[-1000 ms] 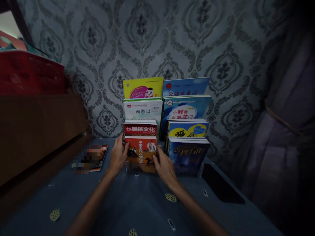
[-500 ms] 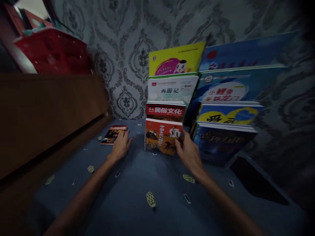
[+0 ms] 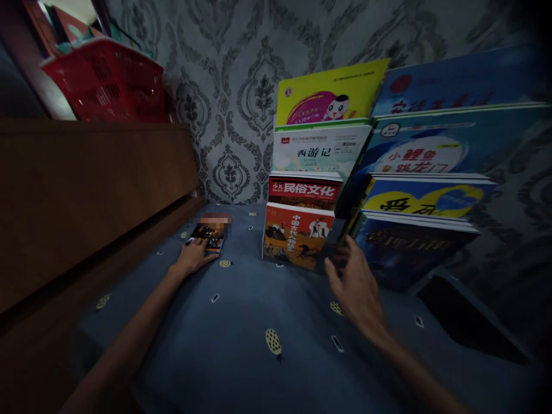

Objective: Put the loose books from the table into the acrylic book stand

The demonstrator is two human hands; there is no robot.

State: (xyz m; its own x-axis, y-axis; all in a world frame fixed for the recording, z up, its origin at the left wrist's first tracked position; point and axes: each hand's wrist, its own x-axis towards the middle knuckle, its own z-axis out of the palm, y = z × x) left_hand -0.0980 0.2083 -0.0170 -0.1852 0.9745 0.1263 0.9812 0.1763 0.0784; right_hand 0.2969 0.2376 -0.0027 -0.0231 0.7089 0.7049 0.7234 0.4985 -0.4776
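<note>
A small dark book with an orange strip (image 3: 211,231) lies flat at the left of the cloth; part of its cover is blurred. My left hand (image 3: 192,257) rests on its near edge, fingers over the cover and thumb stretched to the right. My right hand (image 3: 356,284) is open, fingers apart and curved, just right of an orange book (image 3: 295,236) standing upright at the front of a row. Behind that book stand a red book (image 3: 304,192), a white book (image 3: 319,146) and a yellow book (image 3: 332,86), each higher than the one before.
Beside the row, to the right, stand several blue books, including a dark blue one (image 3: 409,247) in front. A black flat piece (image 3: 470,319) lies at far right. A wooden cabinet (image 3: 95,195) bounds the left, with a red basket (image 3: 107,80) on top. Patterned wallpaper (image 3: 228,103) rises behind.
My right hand has let go of the orange book's right edge and drawn back to the right. My left hand has shifted onto the near edge of the flat book. The view has swung slightly.
</note>
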